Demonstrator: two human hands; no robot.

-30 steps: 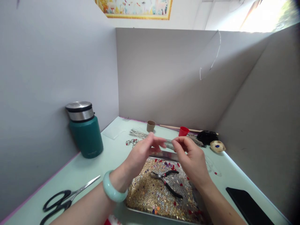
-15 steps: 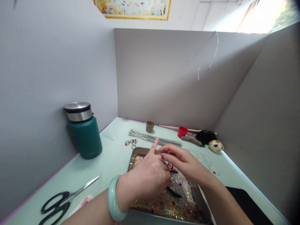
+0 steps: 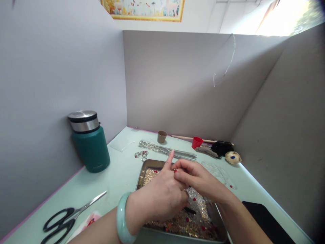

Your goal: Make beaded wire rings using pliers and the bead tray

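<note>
My left hand (image 3: 165, 189), with a pale green bangle (image 3: 122, 217) at the wrist, is over a metal tray (image 3: 152, 164) of gold and clear beads. Its index finger points up and away; the other fingers are curled, and what they hold is mostly hidden. My right hand (image 3: 194, 174) meets it from the right, thumb and fingertips pinched at a small red bead (image 3: 175, 171) beside the left index finger. A dark curved piece (image 3: 190, 210) shows below the hands, over the tray.
Black-handled scissors (image 3: 73, 213) and a green bottle (image 3: 91, 145) are at left. Behind the tray lie silver wires (image 3: 167, 150), a beaded piece (image 3: 141, 155), a brown cup (image 3: 161, 136) and a red cup (image 3: 197, 143). A black flat item (image 3: 264, 220) sits at right.
My right fingertips have closed in on the red bead by my left index finger. My left hand has turned slightly, and more red beads show at the tray's back left.
</note>
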